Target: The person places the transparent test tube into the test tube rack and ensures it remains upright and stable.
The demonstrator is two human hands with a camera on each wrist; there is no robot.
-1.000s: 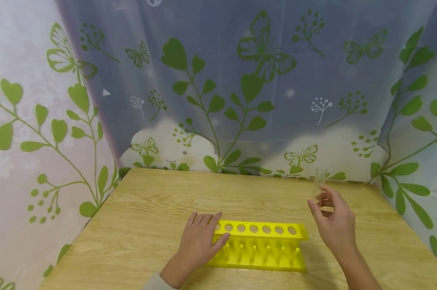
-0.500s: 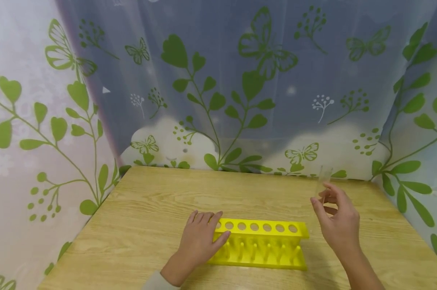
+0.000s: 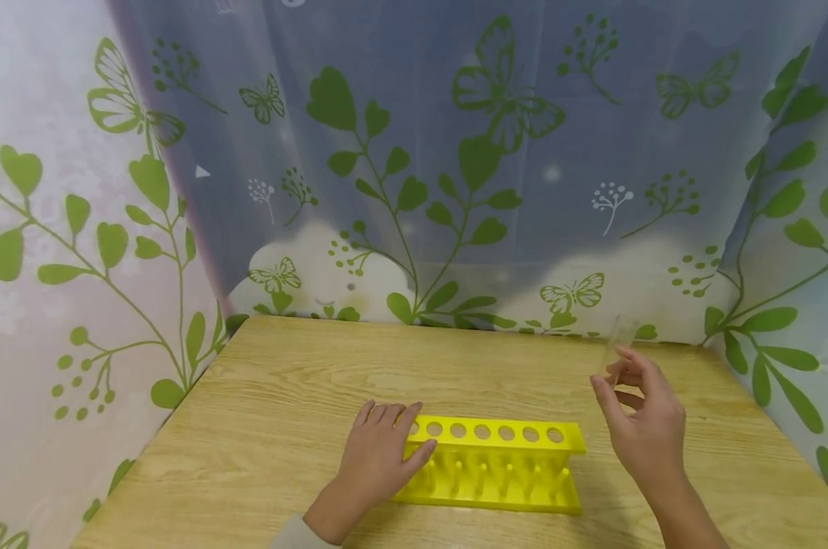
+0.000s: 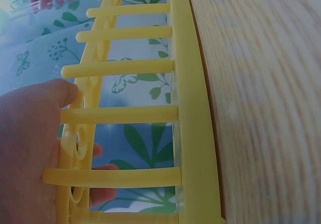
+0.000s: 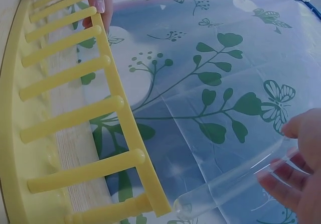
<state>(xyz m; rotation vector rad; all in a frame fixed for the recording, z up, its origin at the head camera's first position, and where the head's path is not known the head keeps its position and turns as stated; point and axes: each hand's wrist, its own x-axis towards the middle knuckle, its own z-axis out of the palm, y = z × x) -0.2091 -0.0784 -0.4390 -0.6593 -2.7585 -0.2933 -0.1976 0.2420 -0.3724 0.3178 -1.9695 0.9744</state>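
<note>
A yellow test tube rack (image 3: 494, 442) stands upright on the table, with a row of round holes along its top and pegs below. My left hand (image 3: 380, 457) holds its left end; the left wrist view shows the thumb (image 4: 62, 91) in front of the top bar and fingertips behind it. Off the rack's right end, my right hand (image 3: 643, 419) pinches a clear test tube (image 5: 220, 189) between thumb and fingers. Its upper end leans away to the right, and its rounded lower end is close to the rack's top right corner.
The wood-grain table (image 3: 304, 374) reaches back to a hanging cloth (image 3: 414, 229) printed with green leaves and butterflies. Similar cloth walls (image 3: 30, 320) close in the left and right sides.
My right hand has shifted slightly to the right with the test tube, whose upper end now tilts further right. The left hand and the rack have stayed in place.
</note>
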